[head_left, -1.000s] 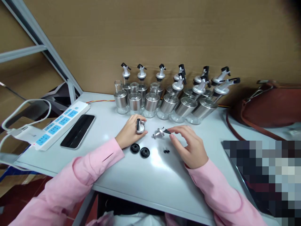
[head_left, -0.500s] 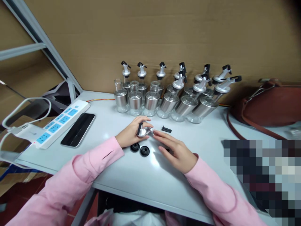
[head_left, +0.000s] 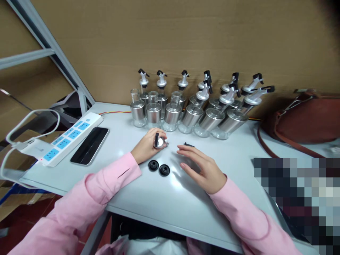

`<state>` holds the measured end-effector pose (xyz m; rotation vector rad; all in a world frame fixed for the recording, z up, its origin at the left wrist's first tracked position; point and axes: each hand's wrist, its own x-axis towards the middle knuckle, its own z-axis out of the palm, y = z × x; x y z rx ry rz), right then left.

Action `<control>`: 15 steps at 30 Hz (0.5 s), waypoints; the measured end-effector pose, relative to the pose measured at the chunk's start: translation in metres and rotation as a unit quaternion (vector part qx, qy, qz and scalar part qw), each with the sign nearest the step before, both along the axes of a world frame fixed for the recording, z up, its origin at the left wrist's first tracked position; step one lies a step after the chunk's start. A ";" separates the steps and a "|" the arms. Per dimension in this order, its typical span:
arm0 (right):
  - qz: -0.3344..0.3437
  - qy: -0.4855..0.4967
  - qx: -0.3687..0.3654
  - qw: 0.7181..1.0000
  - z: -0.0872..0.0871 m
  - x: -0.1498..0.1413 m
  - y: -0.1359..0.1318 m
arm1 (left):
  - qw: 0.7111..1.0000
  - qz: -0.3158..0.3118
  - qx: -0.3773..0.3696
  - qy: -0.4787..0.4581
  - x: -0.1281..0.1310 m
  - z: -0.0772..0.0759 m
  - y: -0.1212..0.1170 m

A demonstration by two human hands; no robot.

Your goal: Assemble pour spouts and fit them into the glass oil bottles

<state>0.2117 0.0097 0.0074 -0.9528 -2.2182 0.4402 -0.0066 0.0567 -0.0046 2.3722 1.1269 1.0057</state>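
My left hand (head_left: pixel 148 144) is closed around a silver pourer spout (head_left: pixel 160 142) with a black lever on it, held just above the table. My right hand (head_left: pixel 203 168) hovers to the right with fingers stretched out and nothing in it. Its fingertips partly cover a small black plastic piece (head_left: pixel 189 144) lying on the table. Below the left hand lie two round black stoppers (head_left: pixel 164 170), side by side. Behind both hands stand several glass bottles with steel sleeves (head_left: pixel 172 112); three in the front row at left have bare necks, the others carry silver-and-black pourers.
At the left lie a black phone (head_left: pixel 90 146) and a white power strip (head_left: pixel 73 138) with a plugged-in charger and cable. A brown handbag (head_left: pixel 305 118) sits at the right, its strap on the table. Cardboard (head_left: pixel 170 35) rises behind the bottles.
My right hand has drawn back to the right, away from the pourer spout, and now partly hides the small black piece. My left hand keeps the spout and has shifted slightly up and left.
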 end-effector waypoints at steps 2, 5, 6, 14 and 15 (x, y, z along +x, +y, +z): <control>-0.004 0.004 0.006 1.000 0.001 0.001 0.000 | 1.000 -0.005 0.003 -0.003 0.001 0.001 0.000; -0.009 0.010 0.019 1.000 0.002 0.001 0.001 | 1.000 -0.007 0.004 -0.012 0.001 0.003 -0.001; -0.011 0.013 0.024 1.000 0.003 0.002 0.001 | 1.000 -0.004 0.001 -0.017 0.001 0.003 -0.002; -0.031 0.052 0.091 0.994 0.012 0.001 -0.001 | 0.992 -0.048 0.002 -0.113 0.008 0.012 -0.017; -0.037 0.055 0.105 0.992 0.013 0.001 -0.001 | 0.990 -0.074 -0.017 -0.118 0.009 0.015 -0.021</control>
